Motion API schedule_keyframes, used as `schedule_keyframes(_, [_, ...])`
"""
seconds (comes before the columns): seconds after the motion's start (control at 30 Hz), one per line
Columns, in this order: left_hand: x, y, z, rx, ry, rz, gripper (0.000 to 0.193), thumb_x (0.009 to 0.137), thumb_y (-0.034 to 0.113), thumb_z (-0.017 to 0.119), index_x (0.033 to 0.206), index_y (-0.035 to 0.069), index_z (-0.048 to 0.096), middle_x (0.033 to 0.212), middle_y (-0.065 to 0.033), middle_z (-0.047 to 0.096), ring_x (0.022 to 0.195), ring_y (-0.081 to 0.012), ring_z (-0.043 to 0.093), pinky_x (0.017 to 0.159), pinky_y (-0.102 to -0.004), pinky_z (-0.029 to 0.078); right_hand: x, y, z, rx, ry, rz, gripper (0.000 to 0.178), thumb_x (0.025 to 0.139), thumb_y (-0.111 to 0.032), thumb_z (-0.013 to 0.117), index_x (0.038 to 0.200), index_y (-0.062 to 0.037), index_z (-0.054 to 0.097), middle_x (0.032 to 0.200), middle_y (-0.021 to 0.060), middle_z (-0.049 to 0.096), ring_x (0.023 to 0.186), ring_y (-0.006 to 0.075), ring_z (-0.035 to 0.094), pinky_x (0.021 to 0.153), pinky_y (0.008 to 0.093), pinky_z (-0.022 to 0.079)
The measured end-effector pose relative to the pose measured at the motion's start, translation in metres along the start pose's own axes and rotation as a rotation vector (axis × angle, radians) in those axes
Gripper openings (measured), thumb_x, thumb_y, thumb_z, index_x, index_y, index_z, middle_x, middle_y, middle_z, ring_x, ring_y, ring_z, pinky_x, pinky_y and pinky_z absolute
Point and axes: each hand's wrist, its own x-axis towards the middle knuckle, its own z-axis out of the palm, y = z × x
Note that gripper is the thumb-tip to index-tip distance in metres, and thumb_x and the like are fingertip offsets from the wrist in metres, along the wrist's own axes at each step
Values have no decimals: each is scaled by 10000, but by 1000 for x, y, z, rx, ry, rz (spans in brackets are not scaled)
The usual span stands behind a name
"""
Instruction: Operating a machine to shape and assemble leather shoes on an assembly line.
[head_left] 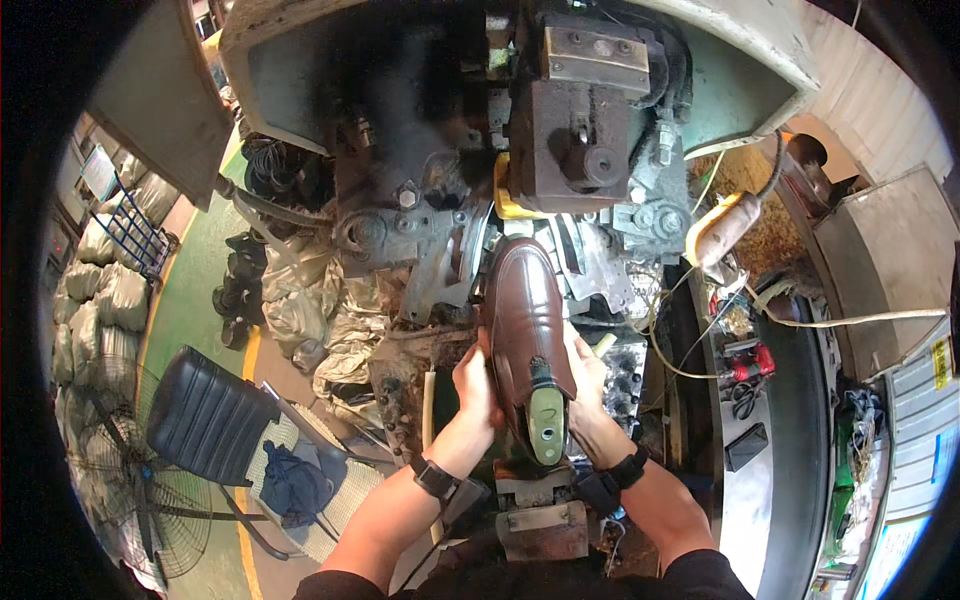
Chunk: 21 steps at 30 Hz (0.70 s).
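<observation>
A dark brown leather shoe upper (522, 310) is stretched over a green shoe last (547, 425), its toe pointing away from me. My left hand (477, 385) is closed against the shoe's left side, and my right hand (585, 375) grips the right side near the heel. Most of the fingertips are hidden by the shoe. The toe lies between the metal plates (452, 255) of a grimy machine, just below its dark press head (575, 140). A dark band wraps each of my wrists.
A yellow-and-white hanging control box (722, 230) with looping cables is at the right. Beyond it, scissors (745, 402) and a red object (752, 362) lie on a bench beside a dark conveyor belt (785, 440). At left are a black chair (210, 415), a fan (130, 480) and stacked sacks (105, 285).
</observation>
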Motion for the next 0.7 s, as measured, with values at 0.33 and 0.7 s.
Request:
schedule_keyframes(0.33, [-14,71,-176,167,354,252,416,993,305,668,1241,-21,600,1209,-153,665,1128,-279,642,1012,-438,532,-1,-66,-197,-608,348,-33,615,984,-112,629,1518,67,383,998,114,706,742,104,633,651,249,523])
schedule_keyframes(0.7, [-57,42,-305,141,654,218,353,912,128,752,1222,50,601,1091,-74,679,986,-233,671,918,-398,563,20,-10,-245,-653,418,140,549,853,-3,701,1375,14,532,1036,117,672,840,206,665,671,320,555])
